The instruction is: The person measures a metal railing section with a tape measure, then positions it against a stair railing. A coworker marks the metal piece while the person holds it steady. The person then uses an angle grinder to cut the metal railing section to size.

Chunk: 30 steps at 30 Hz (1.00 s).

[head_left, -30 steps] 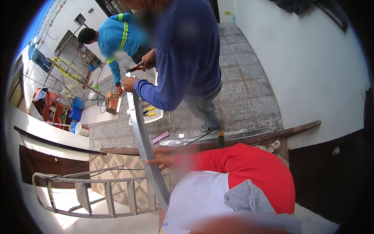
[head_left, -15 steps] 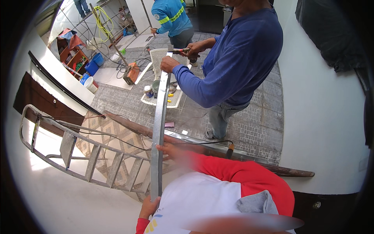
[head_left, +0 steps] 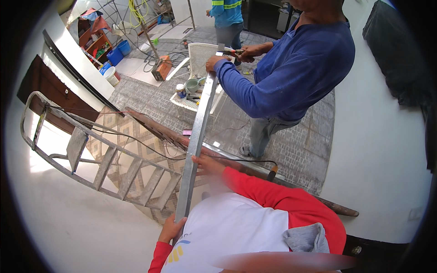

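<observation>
A long grey metal channel [head_left: 196,141] runs away from me to a co-worker in a dark blue shirt [head_left: 296,73]. My left hand [head_left: 172,227] grips its near end beside my white shirt. Farther along, my right hand [head_left: 205,164] holds it, fingers against its side. The co-worker's left hand [head_left: 212,63] holds the far end, while their other hand works a red-handled tool [head_left: 236,52] at that end, apparently snips or pliers.
An aluminium ladder [head_left: 107,166] lies at left, crossed by cables. A wooden pole [head_left: 339,209] crosses the floor. Beyond are a white chair [head_left: 200,57], a mesh seat holding cans and tools, an orange machine [head_left: 162,68], buckets [head_left: 114,59], scaffolding and another person [head_left: 227,18] in turquoise.
The view has swung, bringing my left hand in. The channel now slants more to the upper right. The person in turquoise, bent over earlier, stands more upright.
</observation>
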Motion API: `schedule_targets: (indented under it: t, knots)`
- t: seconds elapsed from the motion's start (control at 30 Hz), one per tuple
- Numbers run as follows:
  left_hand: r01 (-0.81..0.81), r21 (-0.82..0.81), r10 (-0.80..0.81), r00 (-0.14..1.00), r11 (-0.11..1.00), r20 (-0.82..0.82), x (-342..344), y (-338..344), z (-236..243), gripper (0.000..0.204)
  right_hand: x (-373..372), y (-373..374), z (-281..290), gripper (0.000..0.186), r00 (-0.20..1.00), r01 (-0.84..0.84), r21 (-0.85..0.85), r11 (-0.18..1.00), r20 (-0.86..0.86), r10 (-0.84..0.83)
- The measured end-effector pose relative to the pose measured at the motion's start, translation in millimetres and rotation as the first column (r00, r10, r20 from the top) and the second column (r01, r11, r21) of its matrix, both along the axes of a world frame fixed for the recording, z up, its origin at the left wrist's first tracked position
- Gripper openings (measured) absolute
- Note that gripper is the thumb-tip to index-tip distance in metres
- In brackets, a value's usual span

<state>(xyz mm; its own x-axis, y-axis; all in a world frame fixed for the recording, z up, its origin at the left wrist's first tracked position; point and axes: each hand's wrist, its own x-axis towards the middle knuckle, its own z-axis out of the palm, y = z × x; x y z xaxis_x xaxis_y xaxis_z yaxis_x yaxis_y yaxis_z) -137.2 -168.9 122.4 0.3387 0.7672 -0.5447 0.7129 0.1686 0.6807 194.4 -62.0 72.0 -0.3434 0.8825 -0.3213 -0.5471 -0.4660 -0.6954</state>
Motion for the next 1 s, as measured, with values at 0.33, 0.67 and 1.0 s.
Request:
schedule_targets:
  t: [0.33,0.67,1.0]
  knots:
    - [-0.033,-0.049,0.033,0.999,0.998,0.005,-13,-3,-9,0.046,-8,0,-3,0.089,1.000,-0.011,0.035,0.999,0.019,0.011]
    - [0.015,-0.024,-0.015,1.000,1.000,0.012,-9,0,-7,0.053,-5,-2,7,0.087,0.998,0.003,0.048,0.999,0.058,-0.006]
    - [-0.002,-0.019,0.002,1.000,1.000,-0.003,-11,2,-15,0.060,0,-1,10,0.088,0.998,0.016,0.053,0.998,0.056,-0.019]
